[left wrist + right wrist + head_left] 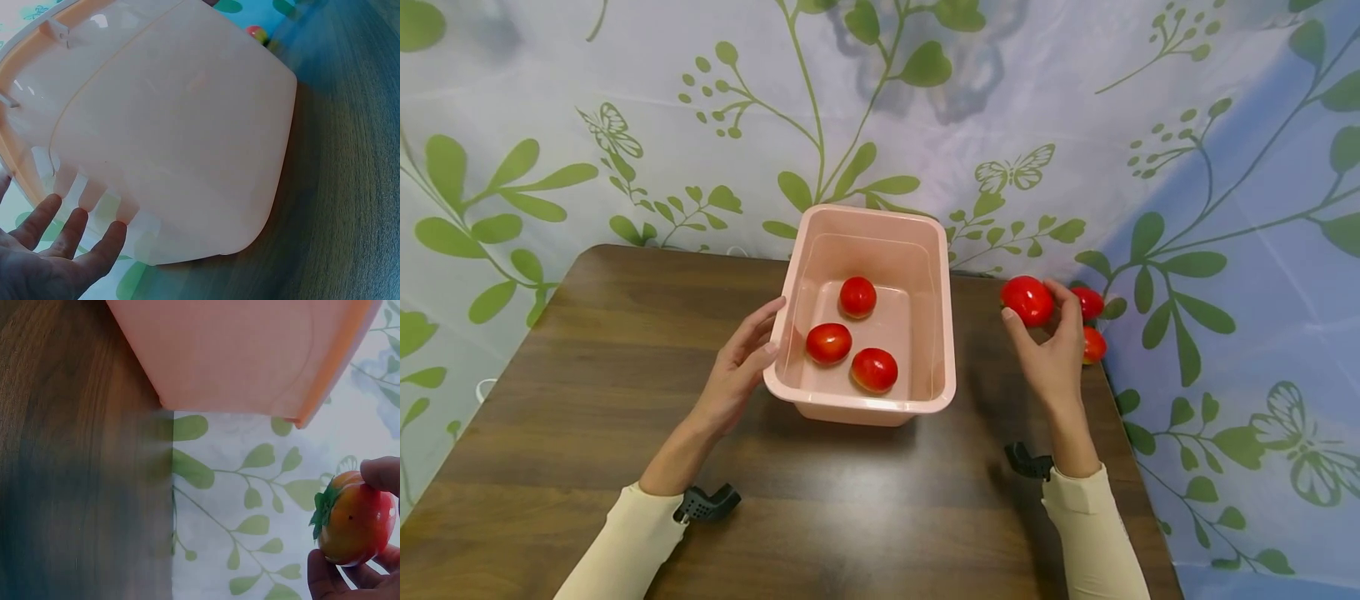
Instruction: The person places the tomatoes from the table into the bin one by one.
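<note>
A pink plastic bin [859, 406] stands on the wooden table, with three shiny red tomatoes inside: one tomato [857, 297] towards the back, another [828, 343] at the left, a third [874, 370] nearer the front. My left hand [737, 371] rests its extended fingertips against the bin's outer left wall, just below the rim. Right of the bin, my right hand [1054, 350] holds a tomato [1027, 301] between thumb and fingers. The right wrist view shows this tomato [353, 519] with a yellow-orange side and green leafy top.
Two more tomatoes, one [1087, 303] behind the other [1093, 345], lie at the table's right edge beyond my right hand. A leaf-patterned curtain [880, 108] hangs along the back and right of the table [625, 333].
</note>
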Available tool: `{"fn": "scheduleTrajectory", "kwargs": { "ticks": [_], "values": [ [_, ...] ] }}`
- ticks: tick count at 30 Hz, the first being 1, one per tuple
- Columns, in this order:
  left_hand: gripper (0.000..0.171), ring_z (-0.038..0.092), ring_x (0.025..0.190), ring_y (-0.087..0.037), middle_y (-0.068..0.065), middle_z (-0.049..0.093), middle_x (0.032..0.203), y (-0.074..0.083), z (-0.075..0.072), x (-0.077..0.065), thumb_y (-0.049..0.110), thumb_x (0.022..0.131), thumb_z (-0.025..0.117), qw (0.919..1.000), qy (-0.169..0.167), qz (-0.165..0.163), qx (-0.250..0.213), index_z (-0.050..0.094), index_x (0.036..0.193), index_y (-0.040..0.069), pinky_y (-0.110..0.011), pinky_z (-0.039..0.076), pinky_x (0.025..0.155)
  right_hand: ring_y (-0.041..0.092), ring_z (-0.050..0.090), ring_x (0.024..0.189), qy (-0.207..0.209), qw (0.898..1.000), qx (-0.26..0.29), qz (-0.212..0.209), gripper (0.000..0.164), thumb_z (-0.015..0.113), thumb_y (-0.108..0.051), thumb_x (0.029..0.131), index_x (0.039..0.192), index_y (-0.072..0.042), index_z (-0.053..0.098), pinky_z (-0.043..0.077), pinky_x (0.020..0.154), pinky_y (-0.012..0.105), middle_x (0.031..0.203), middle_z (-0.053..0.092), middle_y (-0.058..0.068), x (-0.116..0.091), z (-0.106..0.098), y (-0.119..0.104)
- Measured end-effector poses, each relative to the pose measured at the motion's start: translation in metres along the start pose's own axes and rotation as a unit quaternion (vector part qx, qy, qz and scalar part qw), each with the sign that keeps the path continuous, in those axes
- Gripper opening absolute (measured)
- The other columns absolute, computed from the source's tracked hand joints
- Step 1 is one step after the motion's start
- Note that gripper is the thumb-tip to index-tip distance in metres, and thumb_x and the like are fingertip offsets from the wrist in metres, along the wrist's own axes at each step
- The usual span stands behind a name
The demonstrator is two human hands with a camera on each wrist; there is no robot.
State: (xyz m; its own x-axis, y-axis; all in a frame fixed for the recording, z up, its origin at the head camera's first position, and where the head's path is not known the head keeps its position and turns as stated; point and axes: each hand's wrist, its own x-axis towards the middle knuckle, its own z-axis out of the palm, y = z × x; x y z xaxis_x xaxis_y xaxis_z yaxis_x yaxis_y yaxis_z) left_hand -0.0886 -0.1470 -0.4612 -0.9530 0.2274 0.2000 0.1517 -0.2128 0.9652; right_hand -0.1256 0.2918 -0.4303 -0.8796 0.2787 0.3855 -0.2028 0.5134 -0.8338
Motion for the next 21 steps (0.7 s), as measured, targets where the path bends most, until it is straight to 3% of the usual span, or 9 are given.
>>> {"fn": "scheduleTrajectory", "kwargs": {
  "ticks": [10,15,21],
  "values": [
    [0.058,0.058,0.136,-0.019,-0.011,0.052,0.155,0.001,0.002,-0.001,0.006,0.111,0.048,1.0000,0.002,-0.001,-0.003,0.040,0.167,0.018,-0.028,0.061,0.104,0.018,0.059,0.129,-0.006,1.000,-0.003,0.003,0.072,0.082,-0.021,0.093,0.157,-0.016,0.048,0.051,0.102,0.018,0.154,0.057,0.002,0.000,0.001,-0.008],
    [0.057,0.057,0.137,-0.020,-0.018,0.049,0.157,0.002,0.001,-0.002,0.007,0.111,0.048,1.0000,0.002,-0.001,-0.001,0.039,0.167,0.018,-0.028,0.060,0.104,0.012,0.058,0.126,-0.013,0.999,0.014,-0.030,0.071,0.082,-0.020,0.093,0.155,-0.014,0.050,0.051,0.102,0.015,0.152,0.058,0.001,-0.002,0.005,-0.025],
    [0.057,0.056,0.140,-0.019,-0.016,0.046,0.161,0.002,0.003,0.000,0.010,0.112,0.048,1.0000,0.000,-0.008,0.000,0.039,0.167,0.020,-0.027,0.060,0.105,0.009,0.059,0.125,-0.035,0.995,0.053,-0.077,0.070,0.084,-0.016,0.091,0.153,-0.012,0.052,0.053,0.104,0.015,0.149,0.061,0.001,-0.004,0.016,-0.049]
  ]
}}
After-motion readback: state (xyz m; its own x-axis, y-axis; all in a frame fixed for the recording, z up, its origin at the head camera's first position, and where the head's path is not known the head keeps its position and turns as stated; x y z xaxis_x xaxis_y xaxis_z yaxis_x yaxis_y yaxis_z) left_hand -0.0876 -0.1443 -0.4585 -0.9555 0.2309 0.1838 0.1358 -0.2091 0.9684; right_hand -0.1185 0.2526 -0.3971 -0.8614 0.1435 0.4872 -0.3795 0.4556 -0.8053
